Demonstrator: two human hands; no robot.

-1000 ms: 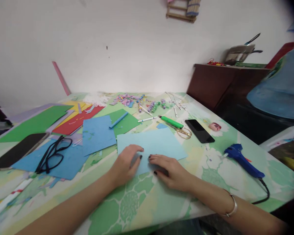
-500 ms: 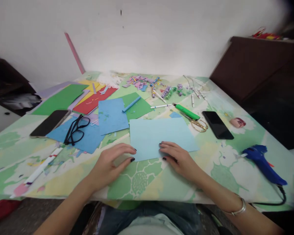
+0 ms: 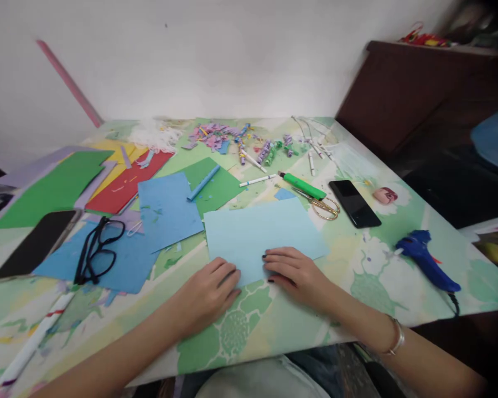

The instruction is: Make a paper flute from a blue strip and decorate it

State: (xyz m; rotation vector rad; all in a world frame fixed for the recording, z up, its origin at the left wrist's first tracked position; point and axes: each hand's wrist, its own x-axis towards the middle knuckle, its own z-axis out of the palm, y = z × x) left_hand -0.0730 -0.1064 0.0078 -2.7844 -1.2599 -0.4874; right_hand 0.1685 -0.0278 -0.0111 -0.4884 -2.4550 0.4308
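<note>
Both hands, left hand [image 3: 209,290] and right hand [image 3: 292,271], press flat and open on the light blue paper [image 3: 263,235], gripping nothing; uneven pressure could skew it toward the scissors [image 3: 321,204].

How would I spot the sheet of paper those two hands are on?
Start at the table with the green floral cover and look to its near middle edge. There the left hand and right hand rest on the pale blue sheet. It is lighter than the darker blue sheets to its left.
</note>
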